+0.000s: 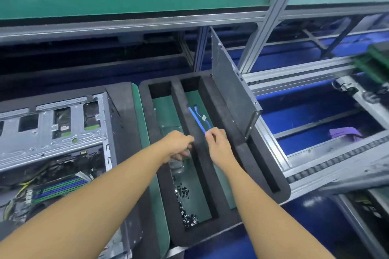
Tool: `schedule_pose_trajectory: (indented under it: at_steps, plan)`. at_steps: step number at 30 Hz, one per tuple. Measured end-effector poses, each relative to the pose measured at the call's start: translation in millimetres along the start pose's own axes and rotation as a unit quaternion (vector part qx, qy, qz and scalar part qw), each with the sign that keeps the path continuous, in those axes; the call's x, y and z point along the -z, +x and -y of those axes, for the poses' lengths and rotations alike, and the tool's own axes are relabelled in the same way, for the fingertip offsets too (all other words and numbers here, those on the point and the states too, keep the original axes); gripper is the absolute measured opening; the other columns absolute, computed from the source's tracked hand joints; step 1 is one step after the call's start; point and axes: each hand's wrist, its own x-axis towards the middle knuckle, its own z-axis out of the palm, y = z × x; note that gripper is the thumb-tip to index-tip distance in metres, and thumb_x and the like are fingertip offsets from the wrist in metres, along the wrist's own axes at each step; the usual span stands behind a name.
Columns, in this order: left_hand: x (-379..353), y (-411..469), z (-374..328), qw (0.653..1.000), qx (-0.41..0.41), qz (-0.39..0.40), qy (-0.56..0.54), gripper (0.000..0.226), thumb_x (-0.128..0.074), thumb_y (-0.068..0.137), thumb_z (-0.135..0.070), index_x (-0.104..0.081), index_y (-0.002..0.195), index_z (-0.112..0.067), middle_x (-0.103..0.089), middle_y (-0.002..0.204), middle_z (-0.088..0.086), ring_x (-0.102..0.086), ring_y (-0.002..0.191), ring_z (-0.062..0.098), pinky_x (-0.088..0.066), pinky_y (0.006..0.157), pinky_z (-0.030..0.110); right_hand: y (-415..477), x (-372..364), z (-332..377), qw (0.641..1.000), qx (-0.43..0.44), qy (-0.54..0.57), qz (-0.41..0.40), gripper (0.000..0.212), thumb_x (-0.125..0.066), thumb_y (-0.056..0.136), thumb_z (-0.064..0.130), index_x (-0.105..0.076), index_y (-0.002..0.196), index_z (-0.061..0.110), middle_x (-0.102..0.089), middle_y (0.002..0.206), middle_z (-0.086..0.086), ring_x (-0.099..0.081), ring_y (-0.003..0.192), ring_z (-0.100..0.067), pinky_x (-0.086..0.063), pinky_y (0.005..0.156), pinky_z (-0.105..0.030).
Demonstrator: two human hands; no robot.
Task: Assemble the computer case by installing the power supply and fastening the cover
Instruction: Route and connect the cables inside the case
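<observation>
The open computer case (52, 130) lies on its side at the left, showing its metal drive cage, cables and memory slots. Its dark side cover (231, 82) stands upright in the right slot of a black foam tray (200, 235). My left hand (179, 145) reaches into the tray's left compartment, fingers curled over a clear plastic bag (176, 167); what it grips is hidden. My right hand (216, 143) is in the middle compartment, fingertips pinched at the near end of a blue cable (199, 121). Small black screws (185, 202) lie scattered in the left compartment.
A green shelf on an aluminium frame (271, 12) overhangs the back. To the right run roller conveyor rails (315, 170) over blue bins, with a purple cloth (345, 132) in one. Green mat (145, 132) lies between case and tray.
</observation>
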Motion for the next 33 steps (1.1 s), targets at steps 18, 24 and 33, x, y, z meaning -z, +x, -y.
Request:
schedule_pose_trajectory:
  at_steps: [18,24,33]
  plan:
    - [117,-177,126,0.926,-0.299,-0.105,-0.203,0.033,-0.037,0.108,-0.017,-0.064,0.089,-0.016,-0.047,0.057,-0.008,-0.036,0.049,0.011,-0.030,0.048,0.024,-163,-125,180,0.968,0.118,0.216,0.058,0.017,-0.061,0.095,0.038,-0.066,0.107,0.027,-0.073,0.089,0.010,-0.066,0.081,-0.006,-0.054,0.077,-0.024]
    - [144,-207,171,0.919,-0.298,-0.120,-0.230,0.038,-0.044,0.103,-0.009,-0.057,0.128,-0.035,-0.062,0.074,-0.003,-0.053,0.058,0.010,-0.043,0.047,0.024,-198,-168,200,0.930,0.073,0.349,0.094,0.026,-0.041,0.106,0.001,-0.063,0.099,0.013,-0.045,0.063,0.003,-0.034,0.049,-0.011,-0.033,0.049,-0.026]
    - [164,-217,184,0.884,-0.321,-0.087,-0.329,0.022,-0.052,0.103,-0.020,-0.074,0.103,-0.020,-0.059,0.071,-0.002,-0.051,0.059,0.012,-0.043,0.049,0.026,-207,-188,198,0.904,-0.040,0.397,0.153,0.017,-0.040,0.107,0.021,-0.054,0.101,0.015,-0.039,0.065,0.005,-0.026,0.046,-0.007,-0.014,0.043,-0.024]
